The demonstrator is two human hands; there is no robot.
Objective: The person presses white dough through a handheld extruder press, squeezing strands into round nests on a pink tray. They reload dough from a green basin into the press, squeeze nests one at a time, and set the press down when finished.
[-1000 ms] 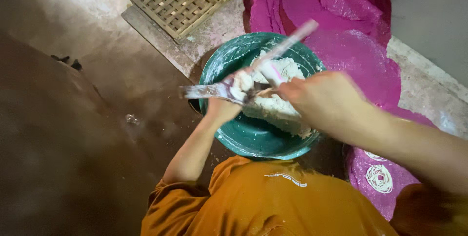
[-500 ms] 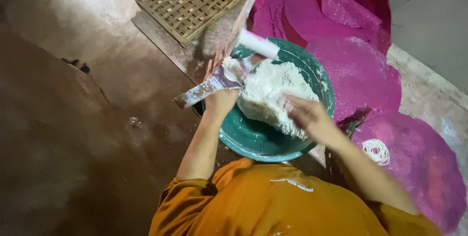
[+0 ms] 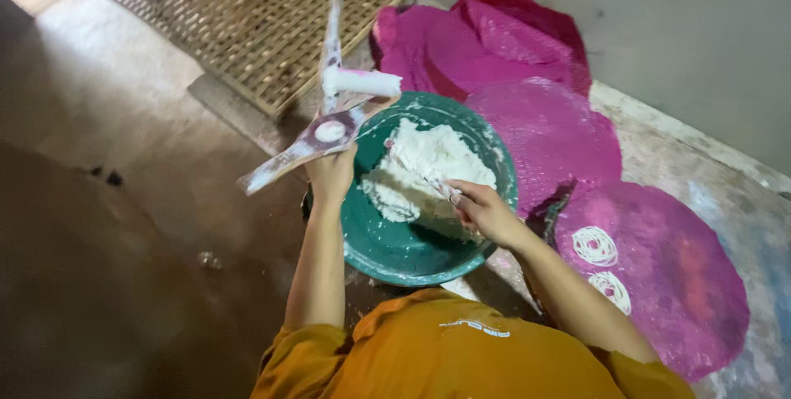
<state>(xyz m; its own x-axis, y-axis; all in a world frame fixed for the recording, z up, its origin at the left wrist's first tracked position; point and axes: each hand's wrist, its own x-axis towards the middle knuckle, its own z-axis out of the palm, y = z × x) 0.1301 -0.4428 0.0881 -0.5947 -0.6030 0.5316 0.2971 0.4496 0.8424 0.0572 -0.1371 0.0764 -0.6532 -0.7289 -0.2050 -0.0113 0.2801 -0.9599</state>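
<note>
A green bowl (image 3: 395, 242) on the floor in front of me holds a mound of white dough (image 3: 428, 164). My left hand (image 3: 329, 175) grips a dough-smeared press tool (image 3: 317, 131) with flat crossed arms and a white cylinder (image 3: 362, 82), held above the bowl's left rim. My right hand (image 3: 482, 209) reaches into the bowl, its fingers pinched on the dough at the mound's near edge. My orange garment (image 3: 461, 358) fills the bottom of the view.
Round pink mats (image 3: 651, 283) lie to the right; the nearest carries two white coiled dough nests (image 3: 595, 245). More pink mats (image 3: 494, 36) are stacked behind the bowl. A woven bamboo tray (image 3: 272, 20) lies at the back left. Dark floor spreads to the left.
My left hand has lifted and turned the press tool upright over the bowl's left rim. My right hand has gone from the tool down into the dough.
</note>
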